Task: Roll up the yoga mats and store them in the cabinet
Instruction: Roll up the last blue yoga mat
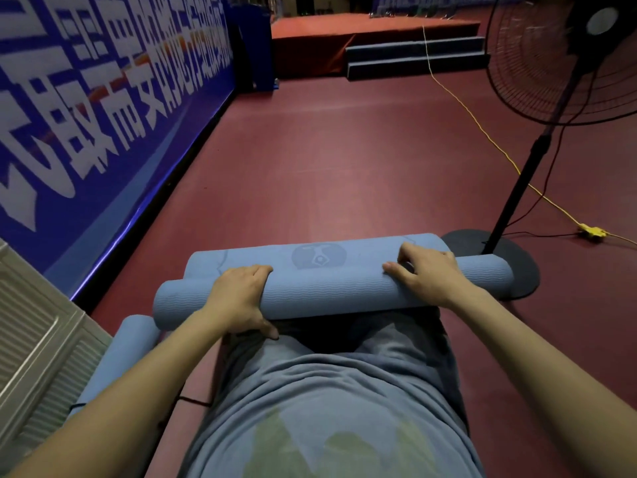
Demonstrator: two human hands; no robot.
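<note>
A light blue yoga mat (327, 291) lies across the dark red floor in front of me, almost wholly rolled into a thick tube. A short flat end with a round printed logo (319, 257) still shows beyond the roll. My left hand (241, 298) grips the roll near its left end, fingers over the top and thumb underneath. My right hand (427, 270) presses on top of the roll near its right end, fingers curled over it. A second rolled blue mat (117, 360) lies at my lower left beside a grey cabinet (38, 339).
A black standing fan (565, 63) rises at the right, its round base (510, 260) touching the roll's right end. A yellow cable (482, 132) runs to a yellow socket (591, 232). A blue banner wall (103, 115) lines the left. A red stage (362, 36) stands far ahead.
</note>
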